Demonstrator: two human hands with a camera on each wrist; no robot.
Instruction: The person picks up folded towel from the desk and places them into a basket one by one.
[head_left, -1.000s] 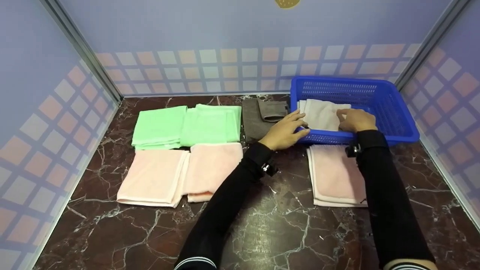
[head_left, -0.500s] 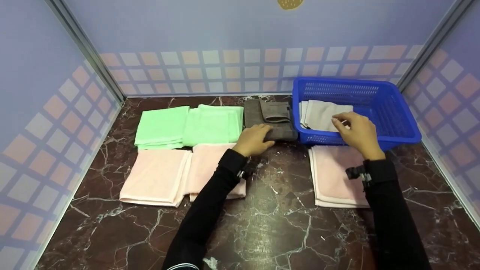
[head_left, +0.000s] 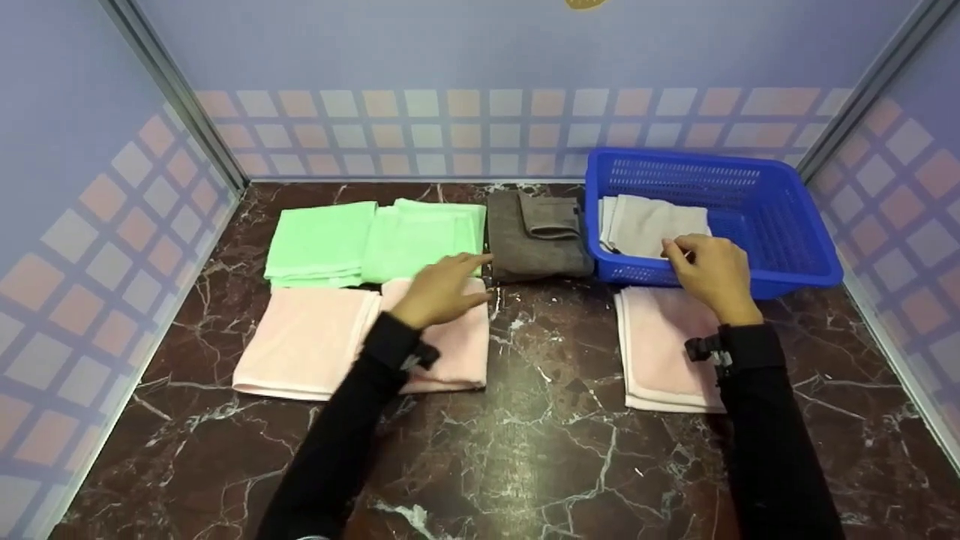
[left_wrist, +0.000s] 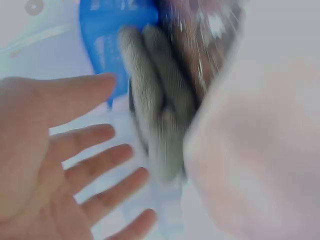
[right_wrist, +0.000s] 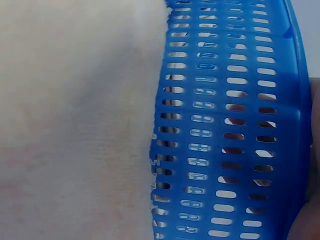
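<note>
Fingers of the left hand (head_left: 439, 291) are stretched out and relaxed, gripping nothing; it hovers over the far edge of the folded pale pink towel (head_left: 442, 337) lying second from the left in the near row, fingertips pointing toward the folded dark grey towel (head_left: 536, 236). The left wrist view confirms the spread, empty palm (left_wrist: 45, 160), with the grey folds (left_wrist: 160, 120) just beyond the fingertips, though that view is blurred.

Fingers of the right hand (head_left: 712, 274) are curled over the near rim of the blue perforated plastic basket (head_left: 795, 225), and the tips appear to pinch the near edge of the folded light grey cloth (head_left: 652, 223) lying in the basket's left half. The right wrist view shows only the basket's slotted wall (right_wrist: 225, 125) beside pale fabric.

On the dark marble-patterned tabletop (head_left: 540, 450), 2 folded mint green towels (head_left: 375, 241) sit side by side in the far row, left of the dark grey towel, which touches the basket's left wall. Another folded pale pink towel (head_left: 304, 341) lies at the near left, and a third pink folded towel (head_left: 660, 345) lies just in front of the basket, partly under the right forearm.
</note>
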